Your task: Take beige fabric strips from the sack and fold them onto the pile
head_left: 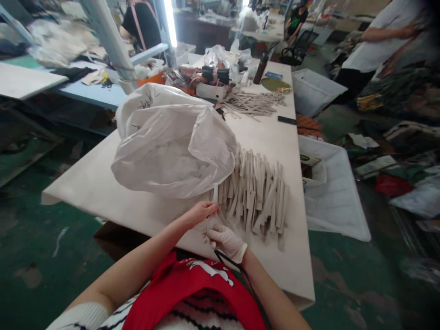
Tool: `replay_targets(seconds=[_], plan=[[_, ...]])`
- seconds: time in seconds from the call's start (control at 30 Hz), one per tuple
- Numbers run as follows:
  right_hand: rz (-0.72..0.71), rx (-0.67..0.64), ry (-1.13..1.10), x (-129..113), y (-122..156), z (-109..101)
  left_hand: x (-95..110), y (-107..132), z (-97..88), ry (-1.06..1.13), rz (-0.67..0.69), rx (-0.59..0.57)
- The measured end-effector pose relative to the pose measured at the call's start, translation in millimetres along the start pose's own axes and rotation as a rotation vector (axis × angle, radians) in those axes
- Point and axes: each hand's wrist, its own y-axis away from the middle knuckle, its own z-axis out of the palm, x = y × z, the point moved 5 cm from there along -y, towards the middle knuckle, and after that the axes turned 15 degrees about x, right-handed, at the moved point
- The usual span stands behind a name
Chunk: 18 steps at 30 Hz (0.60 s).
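Observation:
At the near edge of the table, my bare left hand (202, 213) pinches a narrow white strip (215, 193) that stands up from its fingertips. Just below and to the right is my right hand (227, 242) in a pale glove, its fingers curled together. Whatever lies between those gloved fingers is too blurred to make out. Beside both hands, a row of long beige fabric strips (256, 190) lies side by side on the table. A large white plastic bag (172, 156) stands beyond my left hand, its mouth turned toward me.
A pale covered table (275, 133) carries more beige strips (254, 101), a dark phone-like object (287, 120), a bottle (261, 68) and assorted piles. White bins (338, 192) stand along its right side. A metal post (106, 41) rises at left. Other people stand farther back.

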Motion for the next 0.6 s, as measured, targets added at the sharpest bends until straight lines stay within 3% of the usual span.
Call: replay_targets(seconds=[0.13,0.27,0.37,0.47,0.6], plan=[[-0.091,0.12,-0.226,-1.0,33.3,-40.4,11.2,1.2,60.8,-0.155,0.147,-0.187],[-0.229,0.286,-0.441,-10.1,59.0,-94.4,7.0,11.6,112.4,-0.394,0.332,-0.248],[-0.256,0.408,-0.543,-6.5,67.6,-130.3,-0.1,25.2,141.7,-0.55,0.47,-0.276],[-0.243,0.49,-0.59,2.4,67.6,-150.5,-6.5,33.3,153.1,-0.669,0.563,-0.284],[-0.252,0.55,-0.629,1.1,61.0,-159.8,-5.6,38.4,142.4,-0.74,0.653,-0.295]])
